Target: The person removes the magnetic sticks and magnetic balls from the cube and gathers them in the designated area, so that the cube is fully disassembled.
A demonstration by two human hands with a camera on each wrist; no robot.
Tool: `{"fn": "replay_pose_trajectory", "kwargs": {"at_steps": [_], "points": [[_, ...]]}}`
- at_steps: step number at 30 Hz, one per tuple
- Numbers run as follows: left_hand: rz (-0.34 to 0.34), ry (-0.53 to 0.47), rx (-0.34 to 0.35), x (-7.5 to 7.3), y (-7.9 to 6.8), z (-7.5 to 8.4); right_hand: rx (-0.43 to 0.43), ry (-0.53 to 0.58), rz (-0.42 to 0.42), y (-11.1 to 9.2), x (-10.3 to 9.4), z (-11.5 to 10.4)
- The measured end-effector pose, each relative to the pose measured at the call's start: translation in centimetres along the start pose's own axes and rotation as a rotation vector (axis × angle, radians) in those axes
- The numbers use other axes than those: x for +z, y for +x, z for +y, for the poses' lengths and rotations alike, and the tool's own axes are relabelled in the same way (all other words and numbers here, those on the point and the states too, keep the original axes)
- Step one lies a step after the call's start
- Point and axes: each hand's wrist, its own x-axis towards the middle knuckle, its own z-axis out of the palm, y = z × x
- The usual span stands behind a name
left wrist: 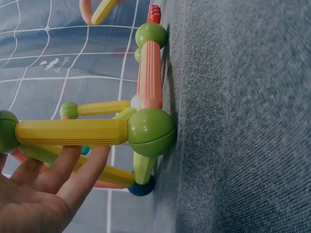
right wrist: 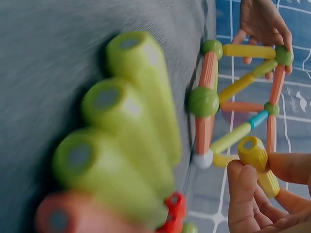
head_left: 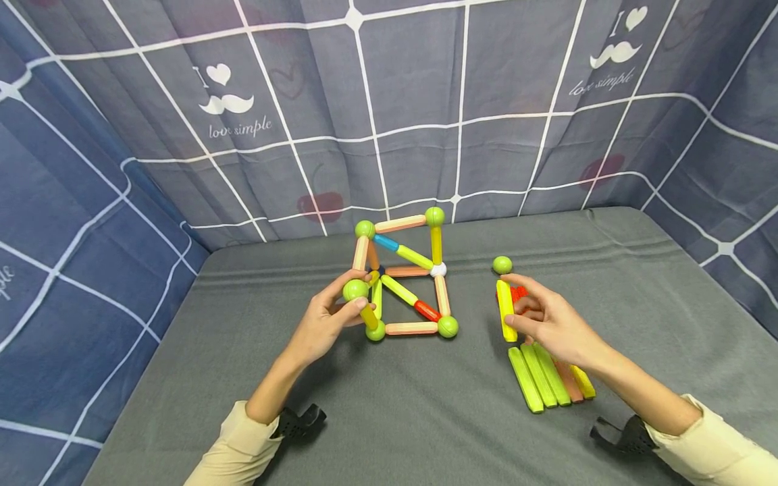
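Observation:
A frame of magnetic rods and balls stands on the grey cloth in the head view, with a salmon rod point(head_left: 411, 329) along its front and a white ball point(head_left: 438, 270) at a back corner. My left hand point(head_left: 315, 332) holds the green ball point(head_left: 356, 290) at its upper front-left corner, thumb on the near side. Below that ball, a yellow rod point(left wrist: 73, 132) runs down to a lower green ball point(left wrist: 152, 132). My right hand point(head_left: 562, 329) pinches a loose yellow rod point(head_left: 506, 312) between thumb and fingers, above the cloth and apart from the frame. Its bare end point(right wrist: 249, 144) shows in the right wrist view.
Several lime rods point(head_left: 526, 380) lie side by side under and before the right hand, beside a salmon rod point(head_left: 568, 382) and a yellow one point(head_left: 583, 383). Red pieces point(head_left: 519, 295) are partly hidden behind the fingers. A loose green ball point(head_left: 502, 264) sits farther back. Checked curtain point(head_left: 413, 81) encloses the surface.

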Motion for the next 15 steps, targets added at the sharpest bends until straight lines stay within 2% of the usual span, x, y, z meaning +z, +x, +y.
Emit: {"fn": "replay_pose_trajectory", "kwargs": {"at_steps": [4, 9, 15], "points": [[0.008, 0.027, -0.001, 0.0, 0.1, 0.1, -0.013, -0.045, -0.013, -1.3, -1.5, 0.5], [0.010, 0.033, -0.003, -0.1, 0.1, 0.0, 0.024, -0.096, -0.055, -2.8, -3.4, 1.4], [0.013, 0.044, -0.004, 0.0, 0.1, -0.1, 0.056, -0.187, -0.057, -4.4, -5.1, 2.7]]}}
